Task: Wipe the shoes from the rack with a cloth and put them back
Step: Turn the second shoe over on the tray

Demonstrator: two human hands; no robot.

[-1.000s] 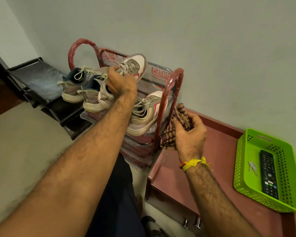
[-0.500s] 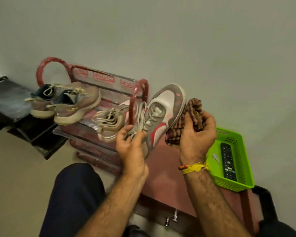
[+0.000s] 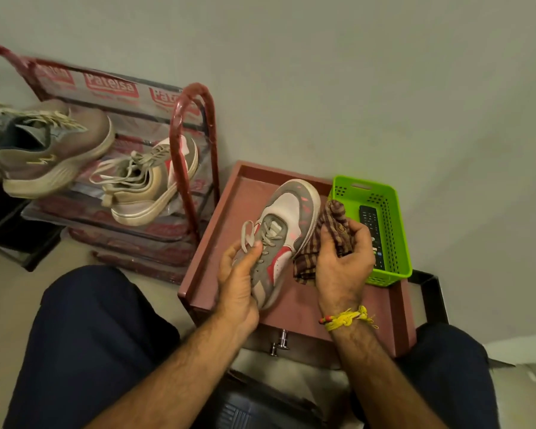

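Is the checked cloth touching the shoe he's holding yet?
Touching. The head view shows the checked cloth, gripped by the right hand, lying against the right side of the shoe with no gap; the left hand holds the shoe.

Left hand [image 3: 239, 286] grips a shoe [image 3: 283, 235]; right hand [image 3: 342, 264] clutches a cloth [image 3: 328, 230].

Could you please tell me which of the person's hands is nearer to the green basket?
Right. The right hand, gripping the checked cloth, sits just beside the green basket; the left hand holds the shoe farther away.
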